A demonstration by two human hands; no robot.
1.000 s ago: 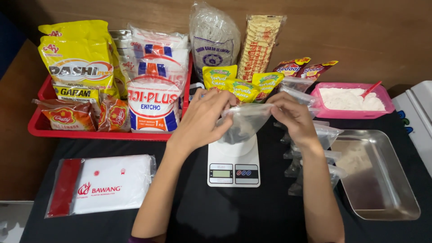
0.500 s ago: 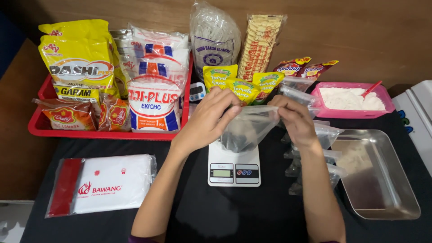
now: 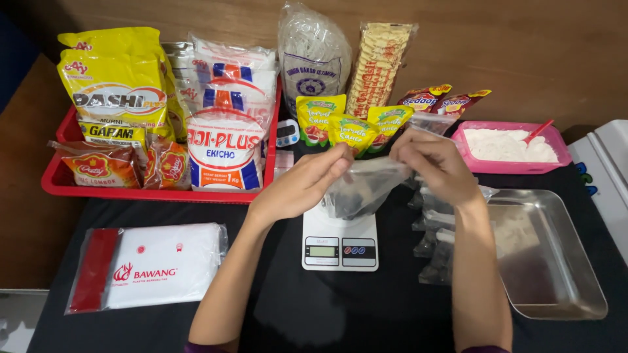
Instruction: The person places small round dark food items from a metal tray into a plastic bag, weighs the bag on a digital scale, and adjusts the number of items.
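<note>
Both hands meet above the small white kitchen scale (image 3: pixel 339 238): the left hand (image 3: pixel 301 189) pinches one side of the mouth of a small clear plastic bag (image 3: pixel 363 189), and the right hand (image 3: pixel 437 165) grips the other side, so each is closed on the bag's top edge while its dark contents hang just over the scale's platform. To do this well, both pinches should stay level and the mouth taut — a slack edge could let the contents tip out. More filled little bags (image 3: pixel 435 245) lie in a row just right of the scale, beside a steel tray (image 3: pixel 562 261). Everything rests on a black tablecloth (image 3: pixel 163 330), with a red tray of packets (image 3: pixel 62 186) at the back left, a pink tub of white powder (image 3: pixel 510 147) at the back right, and a wooden wall behind.
</note>
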